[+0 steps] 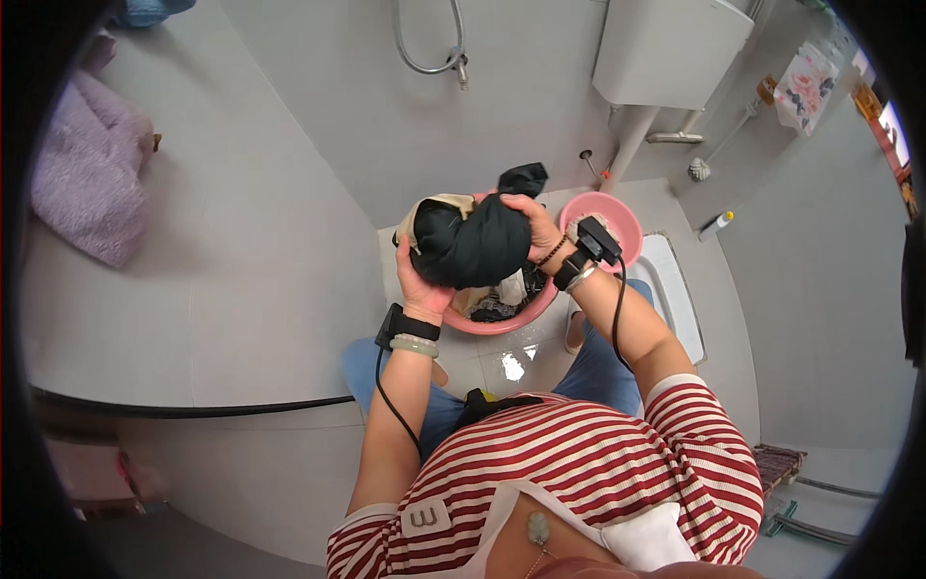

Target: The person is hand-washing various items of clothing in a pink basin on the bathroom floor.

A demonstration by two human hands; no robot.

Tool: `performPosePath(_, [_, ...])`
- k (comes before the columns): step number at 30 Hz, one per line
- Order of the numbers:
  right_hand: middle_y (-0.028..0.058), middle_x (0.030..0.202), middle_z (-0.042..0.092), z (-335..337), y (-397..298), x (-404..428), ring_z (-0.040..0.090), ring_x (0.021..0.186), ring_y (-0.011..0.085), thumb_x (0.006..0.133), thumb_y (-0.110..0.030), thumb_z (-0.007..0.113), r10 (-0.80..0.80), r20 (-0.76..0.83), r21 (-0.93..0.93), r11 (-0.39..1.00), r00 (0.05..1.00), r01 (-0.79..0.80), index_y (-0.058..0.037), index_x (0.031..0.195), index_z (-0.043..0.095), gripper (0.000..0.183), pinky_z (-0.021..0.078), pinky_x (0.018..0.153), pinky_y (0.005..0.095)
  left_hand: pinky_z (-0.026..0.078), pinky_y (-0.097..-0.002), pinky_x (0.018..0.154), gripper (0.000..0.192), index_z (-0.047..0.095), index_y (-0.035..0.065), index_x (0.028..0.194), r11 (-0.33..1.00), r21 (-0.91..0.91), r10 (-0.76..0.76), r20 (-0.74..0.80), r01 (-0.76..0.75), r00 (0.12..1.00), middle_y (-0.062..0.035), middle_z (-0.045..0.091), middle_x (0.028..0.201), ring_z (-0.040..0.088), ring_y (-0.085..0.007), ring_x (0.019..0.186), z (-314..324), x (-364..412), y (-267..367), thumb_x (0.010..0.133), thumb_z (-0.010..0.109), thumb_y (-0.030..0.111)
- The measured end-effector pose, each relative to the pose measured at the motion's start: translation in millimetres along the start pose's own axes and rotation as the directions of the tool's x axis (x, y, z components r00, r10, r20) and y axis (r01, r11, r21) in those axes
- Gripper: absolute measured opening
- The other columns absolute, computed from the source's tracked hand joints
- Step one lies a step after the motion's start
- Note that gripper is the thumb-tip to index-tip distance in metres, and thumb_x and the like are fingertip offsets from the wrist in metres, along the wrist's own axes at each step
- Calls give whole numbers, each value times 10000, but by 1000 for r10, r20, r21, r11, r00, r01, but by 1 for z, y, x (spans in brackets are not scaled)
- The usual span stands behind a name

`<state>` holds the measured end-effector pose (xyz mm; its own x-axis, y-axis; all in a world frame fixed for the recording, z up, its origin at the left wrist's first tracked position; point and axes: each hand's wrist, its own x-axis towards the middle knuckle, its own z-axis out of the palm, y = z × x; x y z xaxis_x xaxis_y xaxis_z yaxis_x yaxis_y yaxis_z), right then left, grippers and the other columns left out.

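Note:
A bunched black cloth garment (470, 242) with a beige part (452, 200) is held up between both hands. My left hand (419, 279) grips its left side from below, thumb upward. My right hand (535, 228) grips its right side, with the fingers over the top. Beneath the bundle, a pink plastic basin (499, 327) stands on the floor with black, white and beige cloth items in it; the bundle hides its far part. Each wrist bears a black strap with a small cabled device.
A smaller pink basin (629, 210) holding pale cloth stands beside a white squat toilet (676, 289). A cistern (669, 54) and a shower hose (423, 71) are on the far wall. At left hangs a purple towel (101, 166). The tiled floor (499, 365) looks wet.

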<state>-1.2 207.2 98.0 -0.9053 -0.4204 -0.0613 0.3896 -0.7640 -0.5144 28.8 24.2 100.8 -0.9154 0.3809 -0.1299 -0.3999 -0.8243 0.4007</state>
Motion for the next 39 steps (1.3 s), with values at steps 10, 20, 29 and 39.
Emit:
performPosePath(10, [80,885,586,18,2,6,582,796,173,799,-199,540,46,-81,-109,993,996,-55,-23,923,542,216,475,762,312,399,-384,878,479,458,44,1127,998,67,-18,-40,21,999,-119,497,1113,494,-259,1007,-25,21,6,772,527,357])
performPosePath(20, [112,925,595,-23,-13,25,604,785,184,808,-180,510,355,-179,-193,902,918,-386,3,966,529,242,513,706,310,352,-335,915,995,307,15,1227,375,794,137,463,-479,876,-105,423,1158,438,-218,1063,46,8,-1,426,841,267])
performPosePath(29, [191,658,581,-82,1,67,581,570,276,644,-284,613,-88,9,-1000,19,996,11,80,760,587,383,443,500,345,362,-380,840,555,517,112,978,-285,692,-148,652,-663,744,-138,388,1034,428,-328,974,46,23,-27,459,691,27])
performPosePath(39, [253,721,577,-128,79,29,593,718,329,565,-307,616,-275,-438,-898,171,856,-405,58,749,600,408,470,651,361,365,-384,729,437,559,142,842,-334,766,-305,464,-550,832,-103,430,910,422,-319,894,-51,25,-56,440,715,74])
